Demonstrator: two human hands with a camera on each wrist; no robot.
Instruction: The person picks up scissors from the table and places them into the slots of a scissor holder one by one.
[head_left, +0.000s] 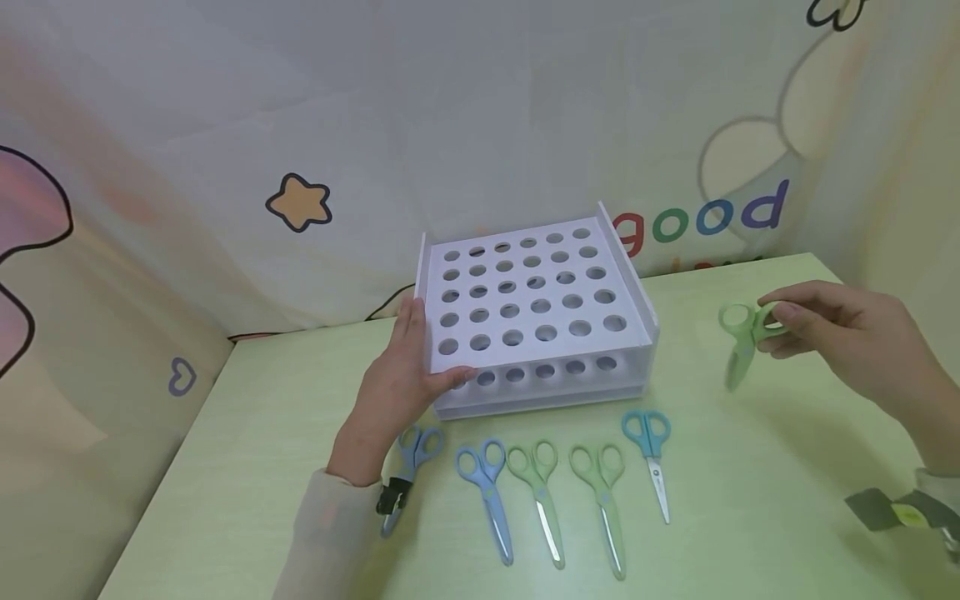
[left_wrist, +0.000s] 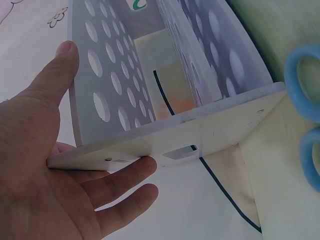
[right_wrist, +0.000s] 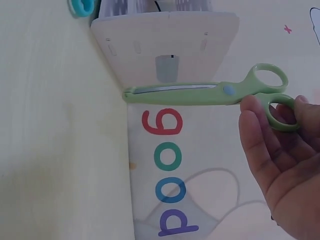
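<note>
A white rack [head_left: 493, 301] with rows of round holes stands on the table near the curtain. My left hand [head_left: 390, 379] grips its left side, thumb over the top plate's front edge and fingers along the outer side panel [left_wrist: 220, 125]. Off to the right of the rack, my right hand [head_left: 840, 325] pinches one handle ring of green scissors [right_wrist: 175, 96]. These scissors are raised, blades closed and pointing down in the head view. In front of the rack lie blue scissors [head_left: 486, 483], two green scissors [head_left: 603, 479] and teal scissors [head_left: 651, 447] with a bare, pointed blade.
Blue-grey scissors [head_left: 411, 454] lie at the left of the row, partly hidden by my left wrist and its black strap. A printed curtain [head_left: 487, 100] hangs behind the light yellow-green table [head_left: 247, 450]. The rack's raised side walls [head_left: 626, 279] flank its top plate.
</note>
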